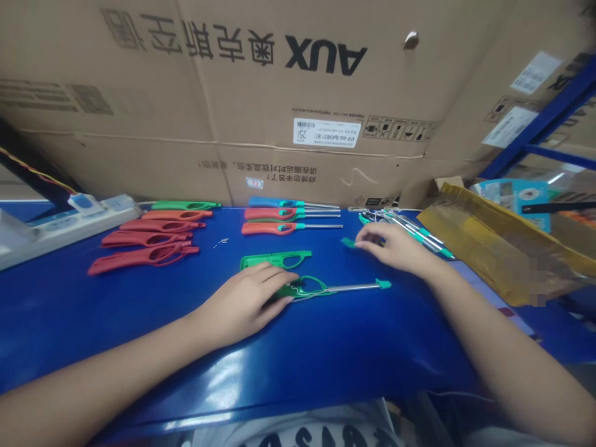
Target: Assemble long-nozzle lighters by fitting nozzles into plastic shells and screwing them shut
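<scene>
My left hand (244, 301) lies on the handle of a green lighter (321, 287) with a metal tube and a teal tip, fingers pressed down on it. Just behind it lies a green handle shell (274, 259). My right hand (395, 245) reaches to the right, its fingers pinched on a small teal piece (348, 243). Beside that hand lies a heap of metal tubes with teal ends (410, 230).
Several red shells and one green shell (149, 239) lie at the left of the blue table (326, 354). Three assembled lighters (288, 215) lie at the back. A large AUX carton (279, 93) stands behind. A power strip (69, 217) lies left, yellow packaging (503, 248) right.
</scene>
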Motion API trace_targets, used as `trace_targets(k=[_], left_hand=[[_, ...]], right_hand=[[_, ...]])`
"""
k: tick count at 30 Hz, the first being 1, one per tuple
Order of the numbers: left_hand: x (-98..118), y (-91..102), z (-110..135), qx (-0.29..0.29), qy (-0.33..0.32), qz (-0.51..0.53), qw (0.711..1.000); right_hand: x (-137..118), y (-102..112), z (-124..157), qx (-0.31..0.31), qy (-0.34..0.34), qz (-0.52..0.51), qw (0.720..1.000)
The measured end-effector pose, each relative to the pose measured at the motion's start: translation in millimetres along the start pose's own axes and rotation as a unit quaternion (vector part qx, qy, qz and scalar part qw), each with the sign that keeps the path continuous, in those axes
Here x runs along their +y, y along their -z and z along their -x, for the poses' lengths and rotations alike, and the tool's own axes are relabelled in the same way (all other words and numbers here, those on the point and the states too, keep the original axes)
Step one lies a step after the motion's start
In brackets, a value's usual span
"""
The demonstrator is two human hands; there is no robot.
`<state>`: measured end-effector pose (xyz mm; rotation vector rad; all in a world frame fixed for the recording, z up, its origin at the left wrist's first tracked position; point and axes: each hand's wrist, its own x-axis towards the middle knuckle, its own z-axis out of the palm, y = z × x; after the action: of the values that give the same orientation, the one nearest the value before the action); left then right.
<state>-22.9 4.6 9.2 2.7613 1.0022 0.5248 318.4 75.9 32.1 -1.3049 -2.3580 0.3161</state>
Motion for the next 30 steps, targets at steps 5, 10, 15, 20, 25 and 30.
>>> trace_targets(k=[5, 10, 15, 20, 25, 30], left_hand=[[1, -3.6, 0, 0.007, 0.038, 0.022, 0.999], [2, -5.4, -1, 0.012, 0.044, 0.037, 0.998], [0, -6.8, -3, 0.017, 0.044, 0.054, 0.997], [-1, -8.8, -3, 0.013, 0.037, 0.071, 0.997], [0, -7.8, -3, 0.022, 0.034, 0.081, 0.996], [1, -8.0, -2, 0.02, 0.036, 0.105, 0.994]], right_hand=[[-21, -12, 5, -0.086, 0.055, 0.007, 0.995], [-16, -14, 5, -0.089, 0.055, 0.009, 0.994], [-24, -21, 4, -0.063, 0.04, -0.03, 0.997], [-48, -28, 8, -0.074, 0.035, -0.118, 0.99], [-65, -38, 13, -0.077, 0.105, -0.131, 0.983], [-70, -50, 14, -0.071, 0.12, -0.101, 0.985]])
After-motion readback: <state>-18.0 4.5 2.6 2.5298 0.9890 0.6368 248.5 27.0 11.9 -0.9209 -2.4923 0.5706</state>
